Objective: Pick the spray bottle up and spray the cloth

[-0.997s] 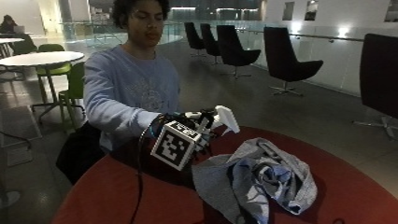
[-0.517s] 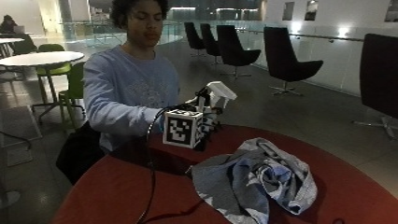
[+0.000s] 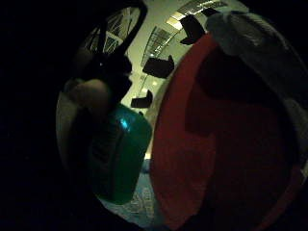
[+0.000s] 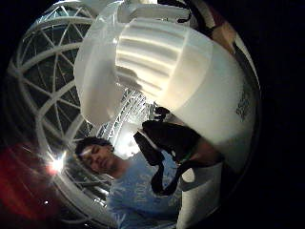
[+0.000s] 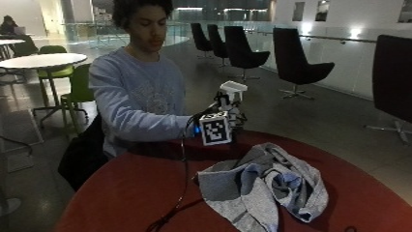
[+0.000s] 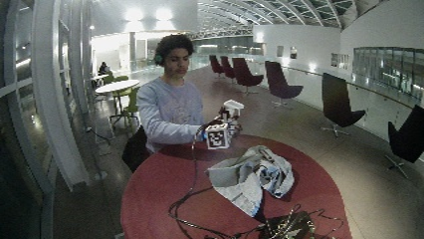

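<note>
Holding the spray bottle (image 5: 230,99) upright above the table edge nearest the seated person, the gloved right hand (image 5: 225,120) has its fingers curled round the bottle's neck and body. The white spray head stands clear above the hand, its nozzle turned toward the far side of the table. The bottle is lifted off the round red table (image 5: 135,188); the little-finger-side palm view shows its green body (image 3: 120,159) close against the palm, with the red tabletop (image 3: 192,144) beside and below it. In the thumb-side palm view the white ribbed collar and trigger head (image 4: 157,62) fill much of the picture, close to the palm.

The cloth (image 5: 267,186), a crumpled grey piece with blue showing in its folds, lies in a heap on the table toward its middle, apart from the bottle and lower than it. It touches neither hand.

The person sits at the table's rim in a light blue sweatshirt (image 5: 138,96), the right forearm reaching out over the tabletop. In the wide outside view a tangle of wires and small hardware (image 6: 285,229) rests near the table edge opposite the person.
</note>
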### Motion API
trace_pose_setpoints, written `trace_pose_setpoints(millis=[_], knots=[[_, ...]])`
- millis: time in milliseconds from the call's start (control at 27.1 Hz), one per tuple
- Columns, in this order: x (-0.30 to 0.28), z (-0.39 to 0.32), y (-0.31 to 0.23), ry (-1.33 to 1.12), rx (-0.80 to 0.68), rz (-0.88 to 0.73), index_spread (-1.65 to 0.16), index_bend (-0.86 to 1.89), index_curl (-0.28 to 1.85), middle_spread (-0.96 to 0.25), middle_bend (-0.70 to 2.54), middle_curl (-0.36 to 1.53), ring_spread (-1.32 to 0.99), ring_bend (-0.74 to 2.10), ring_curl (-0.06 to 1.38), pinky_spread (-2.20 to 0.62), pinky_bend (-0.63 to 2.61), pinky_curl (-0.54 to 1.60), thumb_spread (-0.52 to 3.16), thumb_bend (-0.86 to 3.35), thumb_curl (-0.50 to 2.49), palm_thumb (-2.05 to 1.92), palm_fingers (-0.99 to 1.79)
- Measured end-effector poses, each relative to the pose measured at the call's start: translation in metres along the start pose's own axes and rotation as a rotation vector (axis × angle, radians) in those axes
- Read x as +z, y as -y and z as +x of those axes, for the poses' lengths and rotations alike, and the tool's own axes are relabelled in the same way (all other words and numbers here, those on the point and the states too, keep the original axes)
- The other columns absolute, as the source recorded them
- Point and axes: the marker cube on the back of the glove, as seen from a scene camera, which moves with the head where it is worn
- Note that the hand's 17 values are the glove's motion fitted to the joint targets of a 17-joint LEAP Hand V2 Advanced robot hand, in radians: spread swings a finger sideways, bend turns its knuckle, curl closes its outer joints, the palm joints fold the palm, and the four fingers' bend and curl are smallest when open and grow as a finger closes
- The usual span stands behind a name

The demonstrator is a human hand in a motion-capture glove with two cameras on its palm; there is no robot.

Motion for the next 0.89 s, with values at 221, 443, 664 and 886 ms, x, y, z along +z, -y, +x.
trace_pose_setpoints(millis=[221,443,664,886], knots=[[0.034,0.021,0.011,-0.005,-0.03,-0.016,-0.3,0.2,0.35,-0.06,0.3,0.48,-0.04,0.53,0.44,0.2,0.09,0.29,1.03,-0.01,0.29,0.43,0.88],[0.042,0.036,0.01,-0.005,-0.048,0.006,-0.31,0.21,0.37,-0.06,0.29,0.47,-0.04,0.52,0.43,0.21,0.08,0.24,1.02,-0.01,0.3,0.47,0.86],[0.047,0.05,0.001,-0.059,-0.046,-0.036,-0.32,0.21,0.39,-0.06,0.28,0.47,-0.05,0.52,0.42,0.21,0.09,0.21,1.01,-0.02,0.3,0.5,0.87],[0.045,0.049,-0.002,-0.095,-0.043,-0.017,-0.32,0.23,0.42,-0.06,0.3,0.48,-0.05,0.49,0.42,0.19,0.08,0.18,0.99,-0.02,0.31,0.53,0.84]])
